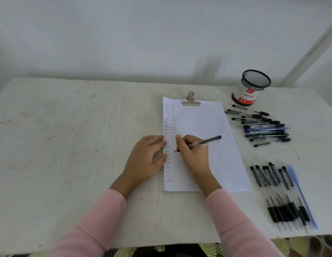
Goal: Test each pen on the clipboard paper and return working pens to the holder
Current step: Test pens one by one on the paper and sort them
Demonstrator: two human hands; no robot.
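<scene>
A white sheet on the clipboard lies mid-table under a metal clip. Two columns of small written words run down its left side. My right hand grips a clear pen with a dark cap end, tip touching the paper in the second column. My left hand rests flat on the sheet's left edge, fingers slightly spread, holding nothing. The black mesh pen holder, with a red and white label, stands at the back right; no pens show in it.
A loose heap of pens lies right of the clipboard, below the holder. A second row of black pens lies near the front right edge, with a blue pen beside it. A white wall runs behind the table.
</scene>
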